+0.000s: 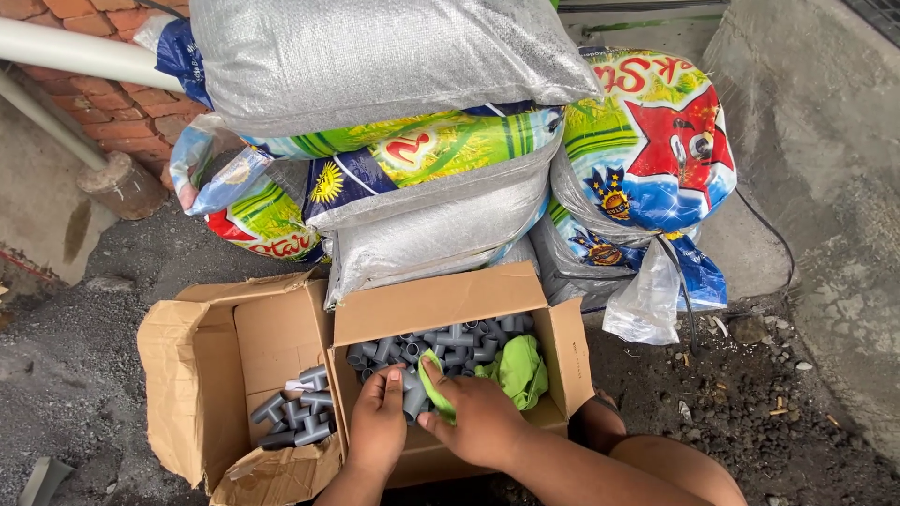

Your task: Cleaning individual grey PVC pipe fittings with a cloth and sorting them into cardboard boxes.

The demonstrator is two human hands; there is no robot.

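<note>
Both my hands reach into the right cardboard box point(441, 305), which holds several grey plastic pipe fittings point(459, 342) and a green cloth point(517, 367). My left hand point(378, 424) grips a grey fitting point(413, 397) at the box's near side. My right hand point(480, 419) pinches a strip of the green cloth point(434, 384) and presses it against that fitting. The rest of the cloth lies bunched in the box's right corner.
A second open cardboard box point(202, 375) stands to the left with several grey fittings point(295, 412) inside. Stacked woven sacks point(422, 178) sit right behind the boxes. A brick wall and white pipe point(75, 52) are at top left. My knee point(675, 468) is at bottom right on gravel ground.
</note>
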